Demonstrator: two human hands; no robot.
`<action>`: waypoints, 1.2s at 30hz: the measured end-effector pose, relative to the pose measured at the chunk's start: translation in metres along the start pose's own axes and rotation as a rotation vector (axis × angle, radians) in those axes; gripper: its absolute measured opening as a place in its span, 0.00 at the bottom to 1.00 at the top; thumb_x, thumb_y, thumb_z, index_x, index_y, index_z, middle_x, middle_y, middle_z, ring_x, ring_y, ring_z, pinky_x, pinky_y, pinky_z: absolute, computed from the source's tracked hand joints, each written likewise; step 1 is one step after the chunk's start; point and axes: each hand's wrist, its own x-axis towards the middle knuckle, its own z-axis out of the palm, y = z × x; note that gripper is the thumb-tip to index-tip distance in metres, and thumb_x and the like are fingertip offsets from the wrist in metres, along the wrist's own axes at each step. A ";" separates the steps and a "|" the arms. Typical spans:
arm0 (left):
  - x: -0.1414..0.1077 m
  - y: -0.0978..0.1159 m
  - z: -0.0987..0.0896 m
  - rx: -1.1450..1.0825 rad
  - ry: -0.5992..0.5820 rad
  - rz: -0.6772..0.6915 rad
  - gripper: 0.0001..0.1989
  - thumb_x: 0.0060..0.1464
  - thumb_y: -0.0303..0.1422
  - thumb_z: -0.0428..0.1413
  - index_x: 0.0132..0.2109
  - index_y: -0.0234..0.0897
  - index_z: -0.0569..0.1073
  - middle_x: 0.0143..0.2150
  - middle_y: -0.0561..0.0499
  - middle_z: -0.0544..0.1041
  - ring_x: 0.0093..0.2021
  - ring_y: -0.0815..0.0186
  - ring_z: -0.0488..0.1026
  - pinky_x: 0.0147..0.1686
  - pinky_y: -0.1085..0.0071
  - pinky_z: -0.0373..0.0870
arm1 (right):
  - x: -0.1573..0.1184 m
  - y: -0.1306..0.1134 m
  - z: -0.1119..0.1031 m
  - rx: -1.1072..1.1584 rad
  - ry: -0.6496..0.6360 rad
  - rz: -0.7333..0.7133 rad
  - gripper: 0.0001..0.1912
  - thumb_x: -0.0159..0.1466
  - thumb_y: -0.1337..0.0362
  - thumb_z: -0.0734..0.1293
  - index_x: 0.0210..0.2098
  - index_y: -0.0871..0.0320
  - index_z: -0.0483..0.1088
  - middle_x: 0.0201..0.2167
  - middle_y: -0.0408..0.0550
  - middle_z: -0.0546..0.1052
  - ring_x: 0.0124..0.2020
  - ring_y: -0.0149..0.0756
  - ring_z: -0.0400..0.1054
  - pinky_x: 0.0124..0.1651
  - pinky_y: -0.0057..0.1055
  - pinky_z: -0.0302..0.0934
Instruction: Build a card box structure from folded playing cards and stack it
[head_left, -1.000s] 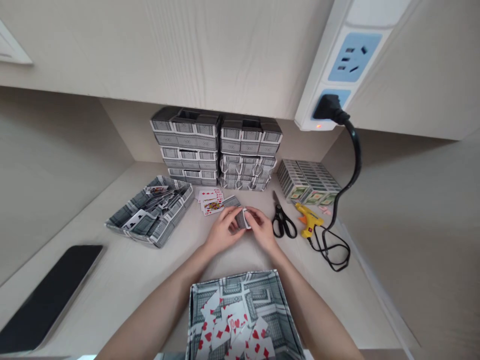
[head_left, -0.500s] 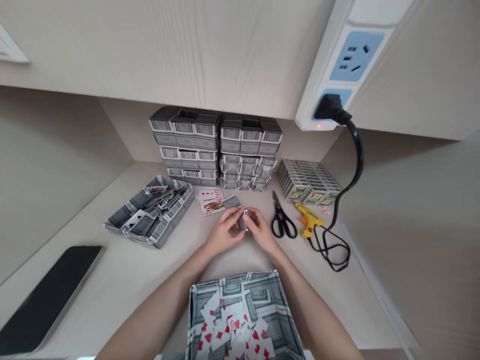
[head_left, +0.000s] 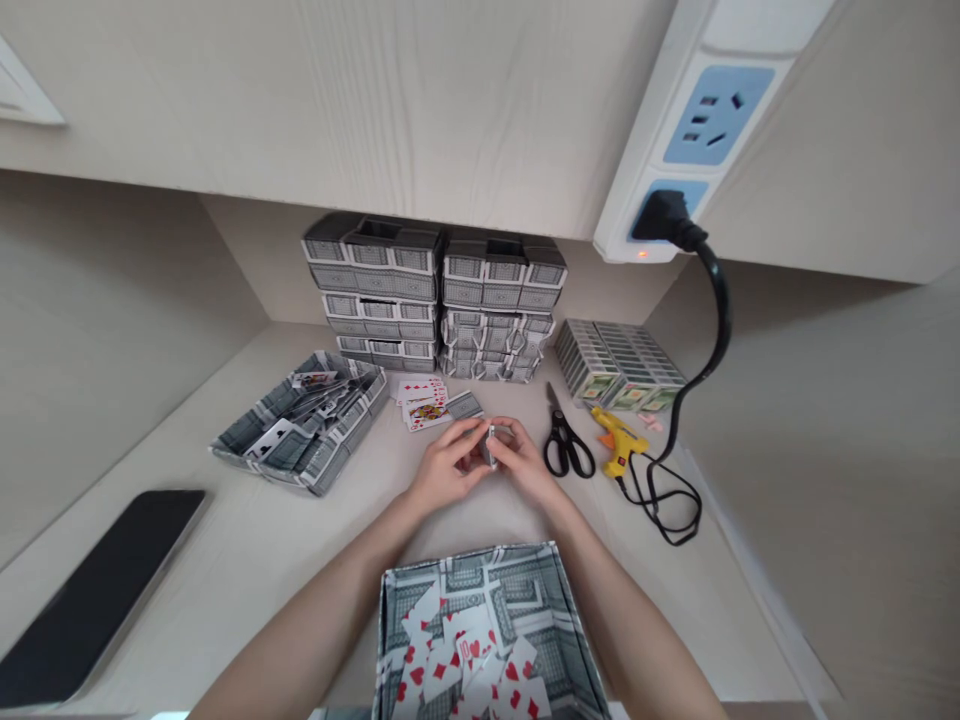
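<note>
Both of my hands meet over the middle of the table, closed on one small folded playing card (head_left: 491,448). My left hand (head_left: 448,465) grips it from the left, and my right hand (head_left: 519,460) presses it with the thumb from the right. Fingers hide most of the card. Just beyond my left hand lie a grey-backed playing card (head_left: 464,404) and several face-up cards (head_left: 424,402). In front of my body, a tray made of folded cards (head_left: 517,565) holds loose red-suit pieces (head_left: 472,650).
Card-built boxes (head_left: 435,300) stand stacked at the back. A card tray (head_left: 330,465) with cards sits left, above a black phone-like slab (head_left: 105,590). To the right are scissors (head_left: 566,440), a yellow glue gun (head_left: 616,440), its cord (head_left: 667,500), card blocks (head_left: 615,365) and a power strip (head_left: 686,150).
The folded card has turned slightly between my fingers, showing a narrower edge. My hands stay in almost the same place, and the view has shifted a little.
</note>
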 end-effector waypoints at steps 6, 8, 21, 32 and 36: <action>0.000 0.000 -0.001 0.045 -0.007 0.053 0.28 0.48 0.32 0.56 0.57 0.43 0.60 0.54 0.45 0.65 0.53 0.60 0.64 0.49 0.63 0.66 | -0.001 0.001 0.000 -0.006 0.006 -0.005 0.22 0.49 0.58 0.70 0.41 0.52 0.61 0.33 0.43 0.74 0.30 0.34 0.69 0.30 0.29 0.62; 0.000 0.001 -0.002 0.056 -0.030 0.052 0.29 0.48 0.31 0.55 0.58 0.44 0.59 0.54 0.45 0.65 0.53 0.60 0.64 0.48 0.63 0.67 | -0.001 0.000 0.000 -0.027 0.035 -0.020 0.23 0.49 0.58 0.70 0.42 0.53 0.63 0.35 0.44 0.74 0.33 0.34 0.69 0.32 0.30 0.63; 0.000 0.009 0.000 0.064 -0.043 0.107 0.29 0.48 0.31 0.55 0.58 0.43 0.59 0.54 0.46 0.66 0.52 0.61 0.65 0.50 0.65 0.66 | -0.006 -0.010 0.006 0.126 -0.074 0.098 0.11 0.49 0.63 0.68 0.33 0.59 0.70 0.26 0.44 0.74 0.29 0.36 0.69 0.30 0.30 0.62; 0.007 0.010 0.000 -0.080 -0.035 -0.003 0.29 0.47 0.37 0.57 0.57 0.41 0.61 0.54 0.44 0.65 0.54 0.58 0.62 0.51 0.61 0.64 | -0.002 -0.006 0.002 0.247 -0.110 0.124 0.11 0.53 0.59 0.68 0.34 0.57 0.70 0.27 0.44 0.74 0.29 0.33 0.67 0.29 0.28 0.59; 0.007 0.011 0.000 -0.090 -0.042 -0.017 0.29 0.46 0.36 0.57 0.56 0.42 0.62 0.54 0.44 0.65 0.53 0.58 0.63 0.50 0.61 0.64 | -0.001 -0.006 -0.002 0.302 -0.142 0.147 0.12 0.53 0.59 0.69 0.35 0.57 0.70 0.29 0.44 0.74 0.30 0.32 0.67 0.28 0.26 0.59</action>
